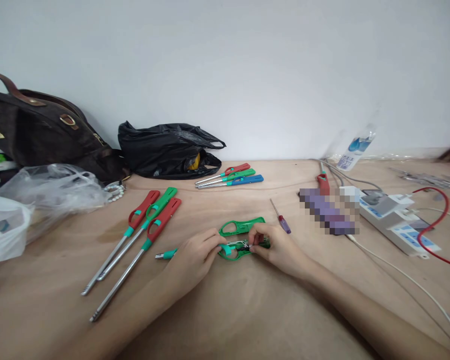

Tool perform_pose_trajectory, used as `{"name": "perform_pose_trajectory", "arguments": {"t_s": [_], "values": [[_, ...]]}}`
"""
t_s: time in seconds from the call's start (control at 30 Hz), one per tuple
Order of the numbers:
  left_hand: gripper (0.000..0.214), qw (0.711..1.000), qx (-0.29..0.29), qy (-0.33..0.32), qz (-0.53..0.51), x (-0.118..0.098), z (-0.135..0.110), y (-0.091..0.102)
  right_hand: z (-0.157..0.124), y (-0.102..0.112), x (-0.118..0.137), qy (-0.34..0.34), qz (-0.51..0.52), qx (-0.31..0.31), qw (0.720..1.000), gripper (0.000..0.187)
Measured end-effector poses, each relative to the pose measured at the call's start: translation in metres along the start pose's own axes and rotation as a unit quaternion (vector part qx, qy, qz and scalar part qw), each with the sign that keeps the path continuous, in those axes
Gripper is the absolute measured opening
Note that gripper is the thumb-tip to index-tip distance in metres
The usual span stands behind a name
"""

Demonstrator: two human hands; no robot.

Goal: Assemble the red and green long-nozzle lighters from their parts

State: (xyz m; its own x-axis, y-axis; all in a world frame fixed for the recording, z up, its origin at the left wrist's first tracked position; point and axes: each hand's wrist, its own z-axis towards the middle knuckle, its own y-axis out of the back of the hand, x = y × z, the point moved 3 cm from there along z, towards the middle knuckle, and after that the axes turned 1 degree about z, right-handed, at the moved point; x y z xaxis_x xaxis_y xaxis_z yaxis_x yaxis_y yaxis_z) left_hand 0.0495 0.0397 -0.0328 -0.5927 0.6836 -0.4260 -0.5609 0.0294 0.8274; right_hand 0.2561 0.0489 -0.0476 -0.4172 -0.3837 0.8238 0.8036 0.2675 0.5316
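Observation:
An opened green gas lighter lies in front of me in two halves. Its upper half-shell (243,226) rests on the table beyond my fingers. The lower half-shell (235,257) holds a teal trigger, a white wire (242,243) and dark inner parts. Closed over the lighter's nozzle end is my left hand (198,252), with thumb and fingertips at the trigger; the nozzle tip (165,255) sticks out to its left. My right hand (272,245) pinches at the dark inner parts near the wire; the pinched piece is mostly hidden. A small screwdriver (284,224) lies just beyond my right hand.
Three long lighters (148,232) lie to the left, three more (234,177) at the back. Black bag (165,150), brown backpack (56,130) and clear plastic bags (60,190) stand left. Right are a power strip (397,225), cables, a bottle (354,152) and a blurred purple object (328,212).

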Motion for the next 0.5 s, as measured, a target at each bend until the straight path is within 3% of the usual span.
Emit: {"name": "perform_pose_trajectory", "arguments": {"t_s": [0.2,0.5], "values": [[0.022,0.999,-0.003,-0.030,0.028,-0.002,0.004,-0.008,0.001,-0.001,-0.005,-0.017,0.061,-0.003,0.998,0.016],[0.020,0.999,-0.001,0.022,-0.028,0.001,0.008,-0.011,0.005,-0.002,-0.011,-0.031,0.140,-0.019,0.990,0.016]]}}
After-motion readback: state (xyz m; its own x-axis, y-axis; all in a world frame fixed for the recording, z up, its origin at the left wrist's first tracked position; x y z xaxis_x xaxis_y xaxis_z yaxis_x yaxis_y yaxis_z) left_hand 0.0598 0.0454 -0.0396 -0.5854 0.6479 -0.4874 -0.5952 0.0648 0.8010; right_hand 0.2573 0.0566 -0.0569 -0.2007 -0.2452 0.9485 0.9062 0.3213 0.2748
